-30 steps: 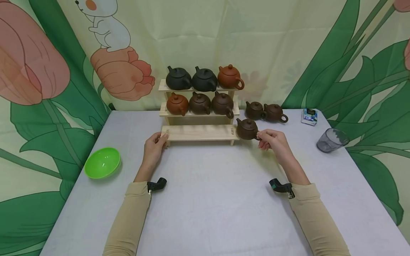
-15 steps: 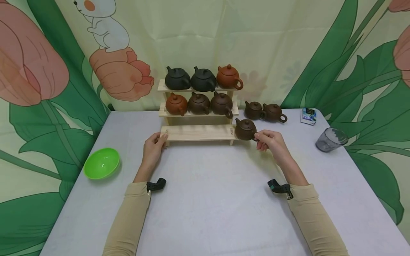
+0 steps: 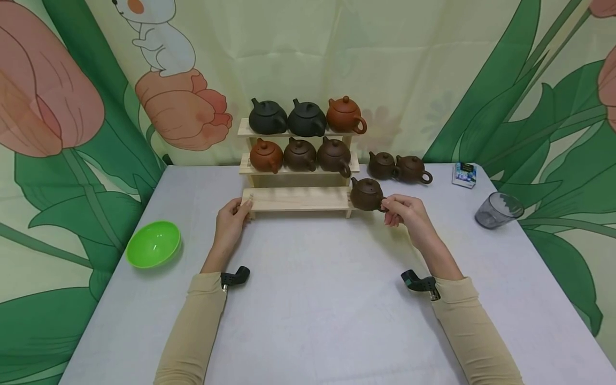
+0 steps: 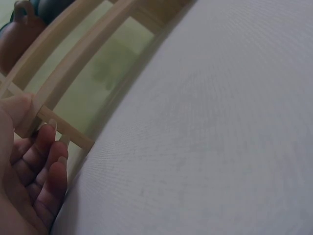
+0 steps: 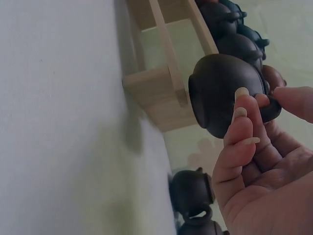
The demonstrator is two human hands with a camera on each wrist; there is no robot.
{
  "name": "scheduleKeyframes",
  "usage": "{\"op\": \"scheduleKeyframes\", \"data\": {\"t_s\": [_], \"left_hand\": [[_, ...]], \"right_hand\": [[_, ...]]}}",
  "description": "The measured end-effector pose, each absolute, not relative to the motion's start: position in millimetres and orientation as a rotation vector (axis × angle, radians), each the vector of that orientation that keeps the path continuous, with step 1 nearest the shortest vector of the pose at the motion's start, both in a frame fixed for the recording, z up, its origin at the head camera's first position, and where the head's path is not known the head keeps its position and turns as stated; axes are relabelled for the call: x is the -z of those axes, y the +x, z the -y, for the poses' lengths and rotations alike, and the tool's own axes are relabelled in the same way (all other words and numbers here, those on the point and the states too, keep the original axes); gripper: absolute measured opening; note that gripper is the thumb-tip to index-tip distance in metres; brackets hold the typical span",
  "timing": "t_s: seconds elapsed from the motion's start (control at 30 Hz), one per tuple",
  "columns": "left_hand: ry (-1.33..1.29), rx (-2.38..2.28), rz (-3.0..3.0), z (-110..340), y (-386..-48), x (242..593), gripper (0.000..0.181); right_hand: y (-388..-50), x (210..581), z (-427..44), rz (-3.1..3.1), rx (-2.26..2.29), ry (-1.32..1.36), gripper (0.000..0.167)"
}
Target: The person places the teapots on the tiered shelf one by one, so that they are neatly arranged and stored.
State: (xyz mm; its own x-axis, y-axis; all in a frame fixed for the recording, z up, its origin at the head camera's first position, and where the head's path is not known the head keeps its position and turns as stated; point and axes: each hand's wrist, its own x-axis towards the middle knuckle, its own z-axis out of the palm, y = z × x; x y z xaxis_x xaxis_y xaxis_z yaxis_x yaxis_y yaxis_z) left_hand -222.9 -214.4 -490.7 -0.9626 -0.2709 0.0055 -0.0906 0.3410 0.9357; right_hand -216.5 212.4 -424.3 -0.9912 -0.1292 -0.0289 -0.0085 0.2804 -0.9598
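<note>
My right hand (image 3: 406,209) pinches the handle of a dark brown teapot (image 3: 367,194), whose spout points left, over the right end of the lowest shelf. In the right wrist view this teapot (image 5: 222,93) is held off the board, thumb and fingers at its handle. My left hand (image 3: 230,224) grips the left end of the wooden stepped stand (image 3: 298,200), thumb on top and fingers below, as the left wrist view shows. Black, orange and brown teapots stand on the upper two shelves, among them a black teapot (image 3: 267,117) and an orange teapot (image 3: 266,156).
Two more brown teapots (image 3: 413,170) stand on the table right of the stand. Farther right are a small blue-and-white box (image 3: 464,175) and a tilted clear glass (image 3: 498,210). A green bowl (image 3: 154,245) sits at the left. A printed curtain hangs behind the table.
My right hand has carried the brown teapot slightly left and up, so it overlaps the right end of the lowest shelf. The left hand stays on the stand.
</note>
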Motion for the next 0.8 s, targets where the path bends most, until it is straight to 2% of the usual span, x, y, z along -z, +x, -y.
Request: {"op": "scheduleKeyframes", "data": {"t_s": [0.37,0.67,0.8], "left_hand": [[0.315,1.695,2.433,215,-224,491,0.053],[0.314,1.677,2.432,215,-225,492,0.051],[0.305,1.678,2.43,216,-224,493,0.052]], "right_hand": [[-221,426,-184,-2.335,1.873,-0.257,0.034],[-226,430,-145,-2.269,1.888,-0.334,0.022],[-227,431,-128,-2.253,1.887,-0.361,0.023]]}}
